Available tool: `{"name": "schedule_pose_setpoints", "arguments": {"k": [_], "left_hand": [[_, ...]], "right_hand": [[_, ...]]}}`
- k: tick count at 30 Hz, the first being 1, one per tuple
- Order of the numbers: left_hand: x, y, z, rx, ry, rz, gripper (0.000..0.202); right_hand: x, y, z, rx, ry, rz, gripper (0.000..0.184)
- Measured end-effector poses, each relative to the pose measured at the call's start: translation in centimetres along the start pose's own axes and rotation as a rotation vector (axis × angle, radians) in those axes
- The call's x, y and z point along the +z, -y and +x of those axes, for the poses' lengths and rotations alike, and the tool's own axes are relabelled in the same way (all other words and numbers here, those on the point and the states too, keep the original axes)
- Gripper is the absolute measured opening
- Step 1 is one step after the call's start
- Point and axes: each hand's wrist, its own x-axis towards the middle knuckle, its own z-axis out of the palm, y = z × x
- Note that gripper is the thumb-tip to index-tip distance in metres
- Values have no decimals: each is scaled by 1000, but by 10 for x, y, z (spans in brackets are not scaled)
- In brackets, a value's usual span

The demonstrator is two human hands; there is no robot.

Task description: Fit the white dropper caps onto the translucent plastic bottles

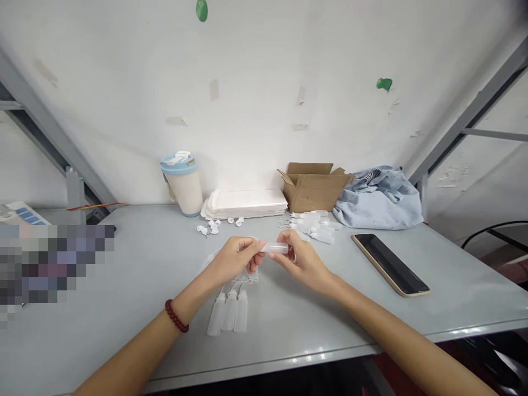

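My two hands meet above the middle of the grey table (132, 264). My right hand (303, 258) pinches a small clear plastic bottle (277, 248) held sideways. My left hand (235, 258), with a red bead bracelet on its wrist, closes its fingers on the bottle's left end. Below my hands three capped translucent bottles (229, 311) lie side by side on the table. A pile of loose bottles (315, 225) lies just beyond my right hand, and several small white caps (212, 227) are scattered beyond my left.
A white cup with a blue lid (183, 184) stands at the back by the wall, next to a stack of white trays (247, 202), an open cardboard box (313, 187) and a blue cloth bundle (377, 201). A phone (390, 263) lies at the right.
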Motion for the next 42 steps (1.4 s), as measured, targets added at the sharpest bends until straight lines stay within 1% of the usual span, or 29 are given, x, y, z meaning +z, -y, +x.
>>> {"name": "schedule_pose_setpoints", "arguments": {"k": [1, 3, 7, 11, 15, 18, 22, 24, 26, 29, 32, 35, 37, 39, 41, 42], "left_hand": [[0, 0, 0, -7, 1, -19, 39], [-1, 0, 1, -1, 16, -52, 37], [-3, 0, 0, 77, 29, 1, 30], [-1, -4, -3, 147, -9, 66, 20], [3, -5, -3, 174, -55, 60, 15], [4, -3, -2, 164, -68, 36, 17], [5, 0, -1, 91, 7, 11, 32], [5, 1, -1, 67, 49, 21, 38], [4, 1, -1, 57, 61, 45, 40], [3, 0, -3, 52, 48, 52, 39], [2, -2, -6, 99, 37, 104, 41], [6, -1, -8, 168, 7, 209, 38], [11, 0, -9, 243, -28, 284, 34], [15, 0, -9, 332, -58, 360, 31], [16, -1, -9, 379, -90, 413, 29], [16, -2, -9, 379, -110, 418, 28]], "right_hand": [[1, -2, -1, -43, -35, -88, 20], [2, -4, -2, -82, -54, -172, 16], [0, -2, -3, -49, -66, -149, 16], [-1, 5, -1, 56, -64, 7, 21], [-2, 5, 1, 188, -4, 291, 25], [-2, 3, 2, 190, 6, 413, 25], [-3, 1, 2, 118, -63, 391, 22], [-2, 0, 1, 97, -69, 371, 21], [-2, -1, 0, 81, -54, 326, 21], [-3, -3, -1, 49, -37, 214, 21], [-3, -4, -2, 35, -22, 168, 22], [-3, -5, 0, 64, -33, 251, 28], [-3, -5, 3, 103, -62, 284, 36], [-4, -6, 5, 137, -78, 284, 40], [-5, -5, 6, 138, -74, 287, 40], [-5, -4, 6, 127, -72, 278, 38]]}}
